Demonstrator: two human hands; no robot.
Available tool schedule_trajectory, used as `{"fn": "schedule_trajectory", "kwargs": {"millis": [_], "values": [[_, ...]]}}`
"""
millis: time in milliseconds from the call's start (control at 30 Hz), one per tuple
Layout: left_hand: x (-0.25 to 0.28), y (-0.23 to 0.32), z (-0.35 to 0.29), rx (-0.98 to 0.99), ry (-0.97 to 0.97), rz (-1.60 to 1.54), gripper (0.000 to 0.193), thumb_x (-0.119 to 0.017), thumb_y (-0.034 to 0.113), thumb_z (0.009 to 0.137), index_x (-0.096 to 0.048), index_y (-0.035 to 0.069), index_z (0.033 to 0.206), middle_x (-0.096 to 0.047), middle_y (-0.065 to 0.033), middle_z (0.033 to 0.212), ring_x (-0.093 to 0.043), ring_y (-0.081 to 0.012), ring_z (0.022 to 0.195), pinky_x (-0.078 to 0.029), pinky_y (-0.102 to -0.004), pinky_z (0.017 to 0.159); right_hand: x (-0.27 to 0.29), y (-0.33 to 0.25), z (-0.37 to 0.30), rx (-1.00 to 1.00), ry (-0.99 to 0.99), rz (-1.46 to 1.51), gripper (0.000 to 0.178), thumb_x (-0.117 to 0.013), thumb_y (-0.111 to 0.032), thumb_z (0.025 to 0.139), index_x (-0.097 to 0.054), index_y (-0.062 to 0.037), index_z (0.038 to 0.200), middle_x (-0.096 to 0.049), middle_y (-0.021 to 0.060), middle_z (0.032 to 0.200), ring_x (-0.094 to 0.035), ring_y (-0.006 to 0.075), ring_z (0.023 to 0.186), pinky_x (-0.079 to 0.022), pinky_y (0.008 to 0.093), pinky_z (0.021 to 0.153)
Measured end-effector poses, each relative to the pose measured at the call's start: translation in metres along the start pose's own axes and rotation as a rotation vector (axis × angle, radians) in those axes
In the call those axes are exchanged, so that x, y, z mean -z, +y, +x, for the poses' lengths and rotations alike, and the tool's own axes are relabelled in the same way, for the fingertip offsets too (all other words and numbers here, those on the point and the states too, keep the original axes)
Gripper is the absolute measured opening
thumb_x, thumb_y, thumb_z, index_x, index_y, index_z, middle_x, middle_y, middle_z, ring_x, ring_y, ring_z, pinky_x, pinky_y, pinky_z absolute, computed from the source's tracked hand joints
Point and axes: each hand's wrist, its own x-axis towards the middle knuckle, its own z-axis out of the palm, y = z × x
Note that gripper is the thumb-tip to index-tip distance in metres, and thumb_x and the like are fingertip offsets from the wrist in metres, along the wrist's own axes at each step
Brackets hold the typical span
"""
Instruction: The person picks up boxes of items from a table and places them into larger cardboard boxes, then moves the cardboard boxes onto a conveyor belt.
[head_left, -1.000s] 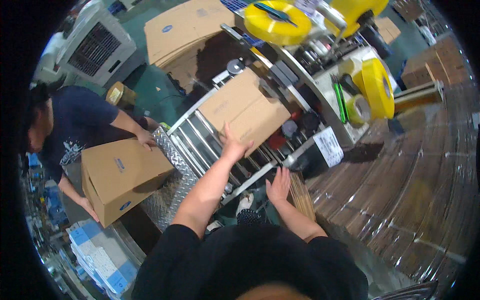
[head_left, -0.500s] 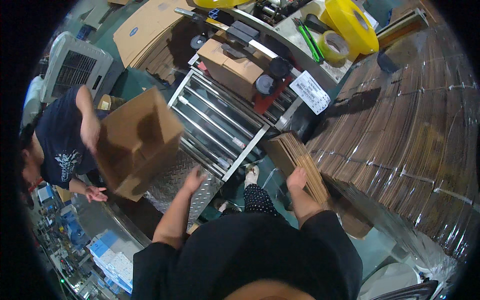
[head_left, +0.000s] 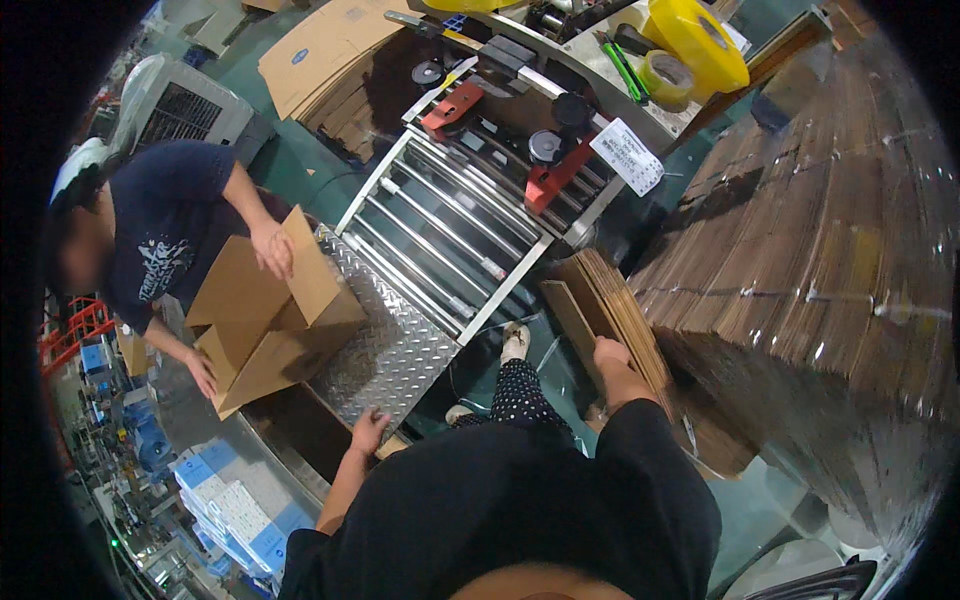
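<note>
My right hand (head_left: 612, 356) is closed on the edge of a flattened cardboard box (head_left: 572, 318), the nearest one of a stack standing beside the roller conveyor. My left hand (head_left: 370, 432) is low by the edge of the diamond-tread metal plate (head_left: 385, 335); its fingers are loosely apart with nothing in them. At the left a co-worker (head_left: 170, 220) has both hands on an open cardboard box (head_left: 290, 350), its flaps raised, at the plate's left end.
The roller conveyor (head_left: 440, 225) leads to a taping machine with red guides (head_left: 560, 175). Wrapped stacks of flat cardboard (head_left: 780, 260) rise at the right. Yellow tape rolls (head_left: 700, 50) and a green cutter (head_left: 622, 68) lie on the machine's top. Blue-and-white packages (head_left: 235, 510) sit lower left.
The co-worker's open box has been lowered and turned at the plate. A carton has gone from the taping machine. My left hand has drawn back toward me; my right stays at the flattened boxes.
</note>
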Motion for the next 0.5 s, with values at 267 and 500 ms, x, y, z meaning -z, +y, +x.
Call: {"fn": "schedule_trajectory", "kwargs": {"millis": [267,500], "values": [[0.014,0.059,-0.043,-0.429,0.023,-0.315,0.051,-0.067,0.018,0.089,-0.048,0.001,0.132,-0.061,-0.0121,0.111,-0.060,-0.0156,0.093,-0.049,-0.0289,0.081,0.016,0.030,-0.178,0.202,0.042,-0.229,0.028,-0.046,-0.011,0.088,-0.057,-0.0104,0.114,-0.067,0.0138,0.107,-0.064,0.0313,0.102,-0.051,0.0434,0.083],[-0.003,-0.039,-0.055,-0.255,-0.190,-0.538,0.050,-0.066,0.030,0.090,-0.050,0.006,0.130,-0.062,-0.0054,0.101,-0.061,-0.0138,0.086,-0.048,-0.0286,0.070,0.068,0.044,-0.367,0.360,1.195,0.480,0.011,-0.066,-0.014,0.081,-0.064,-0.0078,0.090,-0.065,0.0158,0.091,-0.064,0.0362,0.082,-0.050,0.0418,0.070]]}}
